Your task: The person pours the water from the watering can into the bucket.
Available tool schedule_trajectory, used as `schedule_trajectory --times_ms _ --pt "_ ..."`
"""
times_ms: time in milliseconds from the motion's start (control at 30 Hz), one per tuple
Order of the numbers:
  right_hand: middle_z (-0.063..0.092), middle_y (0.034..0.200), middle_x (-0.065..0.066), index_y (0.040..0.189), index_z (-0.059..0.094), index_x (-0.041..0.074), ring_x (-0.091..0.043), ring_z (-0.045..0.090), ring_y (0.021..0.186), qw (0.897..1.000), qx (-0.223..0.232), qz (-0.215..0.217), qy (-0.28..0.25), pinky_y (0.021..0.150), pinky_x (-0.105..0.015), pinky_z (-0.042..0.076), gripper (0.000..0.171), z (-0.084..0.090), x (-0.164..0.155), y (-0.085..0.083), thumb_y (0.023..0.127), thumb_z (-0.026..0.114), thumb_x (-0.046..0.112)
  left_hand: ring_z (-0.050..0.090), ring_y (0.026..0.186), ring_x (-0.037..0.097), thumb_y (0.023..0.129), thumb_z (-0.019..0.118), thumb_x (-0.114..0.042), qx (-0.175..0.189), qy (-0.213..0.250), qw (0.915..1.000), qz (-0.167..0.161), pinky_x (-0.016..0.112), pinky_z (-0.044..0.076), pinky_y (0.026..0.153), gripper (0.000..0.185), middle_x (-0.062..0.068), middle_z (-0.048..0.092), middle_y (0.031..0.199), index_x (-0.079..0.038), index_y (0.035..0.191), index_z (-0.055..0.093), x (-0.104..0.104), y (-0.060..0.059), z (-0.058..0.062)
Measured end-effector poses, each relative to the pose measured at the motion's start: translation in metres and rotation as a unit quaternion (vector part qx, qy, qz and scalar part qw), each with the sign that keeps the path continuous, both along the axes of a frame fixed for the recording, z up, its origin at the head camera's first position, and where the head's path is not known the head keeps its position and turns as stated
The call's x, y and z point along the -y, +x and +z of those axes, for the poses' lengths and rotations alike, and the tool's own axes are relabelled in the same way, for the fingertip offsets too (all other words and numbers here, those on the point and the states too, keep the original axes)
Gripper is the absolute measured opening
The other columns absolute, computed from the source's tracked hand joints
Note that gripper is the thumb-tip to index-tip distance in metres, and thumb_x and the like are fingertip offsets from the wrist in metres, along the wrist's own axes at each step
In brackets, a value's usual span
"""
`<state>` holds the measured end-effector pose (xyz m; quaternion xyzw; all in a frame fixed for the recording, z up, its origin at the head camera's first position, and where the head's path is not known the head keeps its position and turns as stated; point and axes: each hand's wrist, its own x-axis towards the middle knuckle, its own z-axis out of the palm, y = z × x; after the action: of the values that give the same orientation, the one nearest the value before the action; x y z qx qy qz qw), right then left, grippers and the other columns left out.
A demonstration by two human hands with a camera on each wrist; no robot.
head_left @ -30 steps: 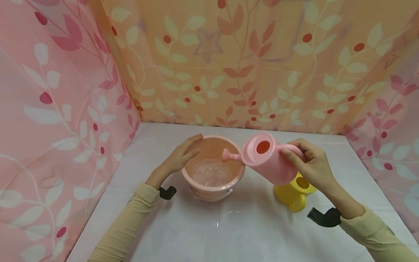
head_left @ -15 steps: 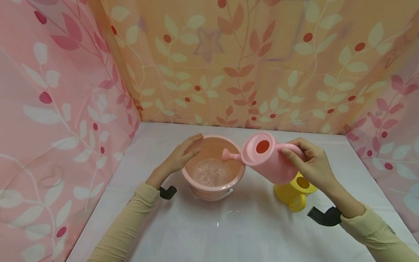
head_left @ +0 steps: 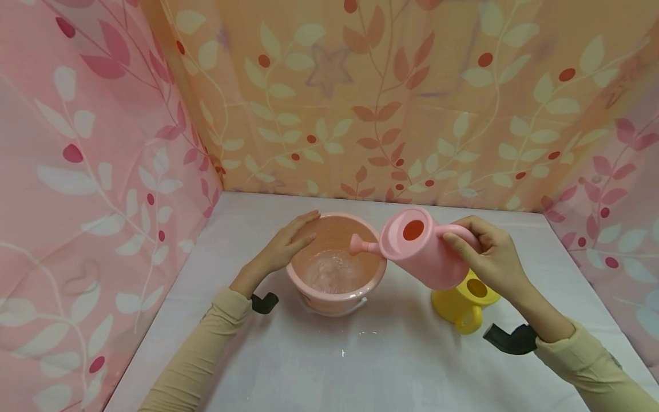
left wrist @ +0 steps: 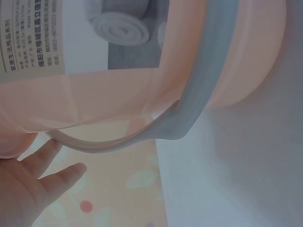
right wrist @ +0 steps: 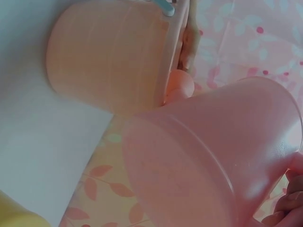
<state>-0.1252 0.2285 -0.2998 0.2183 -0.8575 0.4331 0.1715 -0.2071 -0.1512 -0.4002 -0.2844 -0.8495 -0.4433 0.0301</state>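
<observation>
My right hand (head_left: 491,257) grips the handle of a pink watering can (head_left: 437,260), tilted to the left in the air. Its spout rose (head_left: 355,244) is over the opening of a peach-pink bucket (head_left: 329,296). Water (head_left: 332,272) in the bucket is rippled and bubbly below the spout. At the bucket's left rim rests my left hand (head_left: 280,243), fingers fairly straight and the thumb over the opening. In the left wrist view, fingertips (left wrist: 78,169) lie outside the bucket near its grey-white handle (left wrist: 194,90). The watering can's underside (right wrist: 175,175) faces the right wrist camera.
Behind the raised can a yellow watering can (head_left: 448,308) stands on the white table (head_left: 391,372), partly covered. Small water drops (head_left: 368,332) lie in front of the bucket. Leaf-patterned cloth (head_left: 329,114) encloses the back and sides. Dark wrist mounts (head_left: 512,340) project from both sleeves.
Both hands, the pink watering can and the bucket keep their places. Only the ripples and bubbles on the water in the bucket shift.
</observation>
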Motion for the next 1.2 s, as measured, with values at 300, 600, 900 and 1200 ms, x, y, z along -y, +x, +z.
schedule_trajectory --times_ms 300,600,900,1200 --pt "0.062 0.086 0.013 0.097 0.063 0.004 -0.005 0.057 0.074 1.000 0.001 -0.004 0.004 0.063 -0.013 0.052 0.015 0.0014 0.0000 -0.0014 0.083 0.066 0.001 0.025 0.139 0.016 0.096 0.049 -0.033 0.001 0.002 1.0000 -0.001 0.044 0.021 0.113 0.050 -0.001 0.035 0.148 -0.017 0.142 0.037 -0.0002 -0.0006 -0.0005" --pt "0.062 0.086 0.013 0.097 0.063 0.004 -0.004 0.058 0.074 1.000 0.000 -0.001 0.006 0.063 -0.013 0.052 0.014 0.0028 0.0004 -0.0025 0.083 0.066 0.001 0.024 0.138 0.012 0.096 0.049 -0.032 0.002 0.003 1.0000 -0.001 0.041 0.021 0.113 0.050 -0.003 0.035 0.148 -0.017 0.142 0.037 -0.0003 -0.0001 0.0007" --pt "0.062 0.087 0.013 0.098 0.064 0.005 -0.004 0.058 0.075 1.000 0.003 0.002 0.006 0.063 -0.013 0.052 0.015 0.0035 0.0002 -0.0031 0.083 0.066 0.001 0.025 0.139 0.019 0.096 0.050 -0.031 -0.004 0.005 1.0000 -0.006 0.045 0.021 0.113 0.050 0.000 0.035 0.148 -0.015 0.142 0.037 -0.0005 0.0007 0.0011" --pt "0.062 0.086 0.012 0.097 0.063 0.004 -0.004 0.058 0.074 1.000 0.001 0.005 0.011 0.063 -0.014 0.052 0.014 0.0047 0.0006 -0.0037 0.083 0.066 0.001 0.025 0.139 0.016 0.096 0.049 -0.032 -0.004 0.005 1.0000 -0.005 0.044 0.021 0.113 0.050 0.001 0.035 0.148 -0.016 0.142 0.037 -0.0004 0.0004 0.0004"
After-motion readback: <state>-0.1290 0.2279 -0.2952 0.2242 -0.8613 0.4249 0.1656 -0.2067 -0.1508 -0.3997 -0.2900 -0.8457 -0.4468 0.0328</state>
